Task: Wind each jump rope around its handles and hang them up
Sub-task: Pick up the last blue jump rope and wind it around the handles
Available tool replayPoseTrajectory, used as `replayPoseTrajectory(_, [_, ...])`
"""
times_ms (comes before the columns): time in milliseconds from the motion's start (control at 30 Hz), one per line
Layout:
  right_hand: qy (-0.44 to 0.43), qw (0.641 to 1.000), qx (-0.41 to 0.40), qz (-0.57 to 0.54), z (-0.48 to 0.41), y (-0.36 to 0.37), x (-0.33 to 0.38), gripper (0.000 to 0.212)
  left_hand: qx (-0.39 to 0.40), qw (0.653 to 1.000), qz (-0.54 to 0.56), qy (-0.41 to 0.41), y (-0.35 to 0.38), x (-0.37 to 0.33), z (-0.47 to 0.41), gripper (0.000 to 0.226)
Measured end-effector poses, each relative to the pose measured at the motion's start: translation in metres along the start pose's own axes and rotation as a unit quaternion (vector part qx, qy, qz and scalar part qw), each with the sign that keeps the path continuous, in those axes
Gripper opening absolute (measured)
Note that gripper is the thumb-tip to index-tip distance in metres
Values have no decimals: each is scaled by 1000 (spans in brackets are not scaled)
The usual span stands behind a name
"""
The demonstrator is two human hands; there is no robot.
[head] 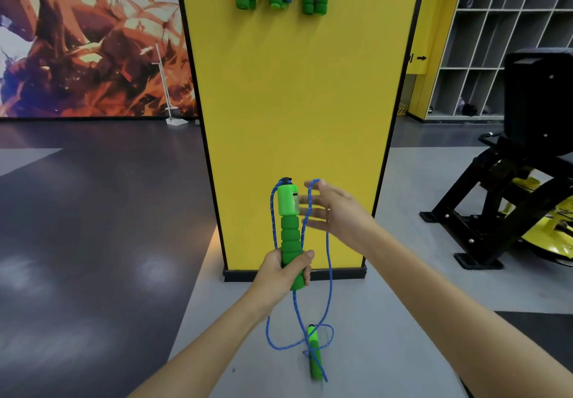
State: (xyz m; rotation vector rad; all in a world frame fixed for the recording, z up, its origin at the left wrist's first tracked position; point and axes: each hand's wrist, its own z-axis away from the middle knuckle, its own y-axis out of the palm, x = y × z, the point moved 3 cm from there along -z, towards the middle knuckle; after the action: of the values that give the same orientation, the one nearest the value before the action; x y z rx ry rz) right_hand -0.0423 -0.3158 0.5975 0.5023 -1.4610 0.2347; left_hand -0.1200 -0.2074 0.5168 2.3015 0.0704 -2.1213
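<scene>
So that its foam is free for winding, handle [290, 233] is gripped low by left hand [279, 270]; rope [330, 261] is draped over spread-fingered right hand [338, 211].

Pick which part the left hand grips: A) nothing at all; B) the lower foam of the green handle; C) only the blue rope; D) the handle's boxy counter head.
B: the left hand curls round the lower foam of the green handle, well below its top.
</scene>
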Motion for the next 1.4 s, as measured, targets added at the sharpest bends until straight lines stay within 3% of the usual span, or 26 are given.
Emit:
replayPoseTrajectory(200, [-1, 996, 14, 86, 13, -3, -27, 34, -5, 1000, -9, 5, -4, -6, 1, 28])
replayPoseTrajectory(367, [10, 997, 13, 81, 25, 0, -43, 46, -15, 1000, -16, 9, -7, -9, 2, 25])
replayPoseTrajectory(500, [-38, 992, 48, 112, 32, 8, -45, 26, -16, 1000, -16, 9, -10, -11, 1, 21])
replayPoseTrajectory(633, [-53, 987, -12, 154, 25, 9, -41, 15, -5, 1000, -11, 8, -10, -13, 2, 21])
replayPoseTrajectory(1400, [-179, 965, -109, 154, -17, -3, 100, 7, 29, 1000, 0, 10, -1, -4, -4, 29])
